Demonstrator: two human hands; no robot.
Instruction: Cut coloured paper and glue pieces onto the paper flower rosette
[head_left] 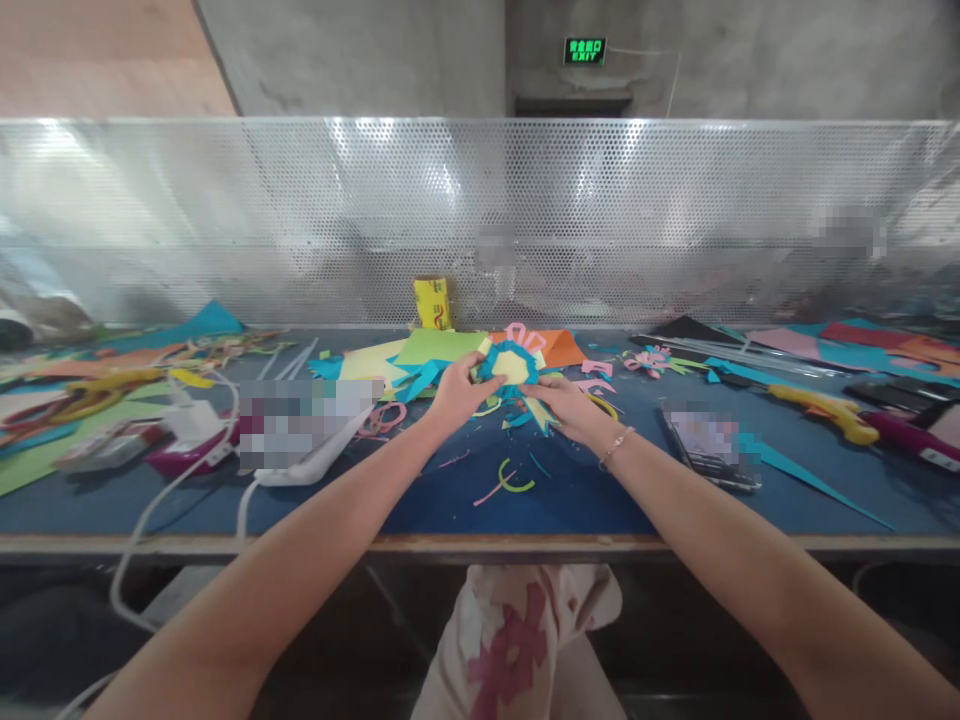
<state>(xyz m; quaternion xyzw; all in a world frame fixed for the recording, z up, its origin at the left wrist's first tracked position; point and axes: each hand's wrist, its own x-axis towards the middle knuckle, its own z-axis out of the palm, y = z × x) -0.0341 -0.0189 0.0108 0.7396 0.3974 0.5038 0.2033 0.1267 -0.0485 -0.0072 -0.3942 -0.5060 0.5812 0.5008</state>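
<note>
Between my two hands is a paper flower [513, 366] with a pale yellow round middle, a blue ruffled rim and pink loops at its top. My left hand [460, 388] grips its left edge, thumb on the front near the yellow middle. On the lower right, my right hand [571, 405] pinches the flower's edge, close to pale strips that hang down. The fingers behind the flower are partly hidden. Under and behind it lie a green paper sheet [442, 347], an orange paper piece [562, 348] and blue scraps. A curved green paper strip [517, 487] lies nearer the table edge.
A phone [709, 445] and a yellow-handled tool [832, 412] lie to the right. On the left are a white power strip [300, 468] with cables, yellow scissors [112, 385] and coloured paper. A yellow box [432, 303] stands by the perforated metal screen [420, 220].
</note>
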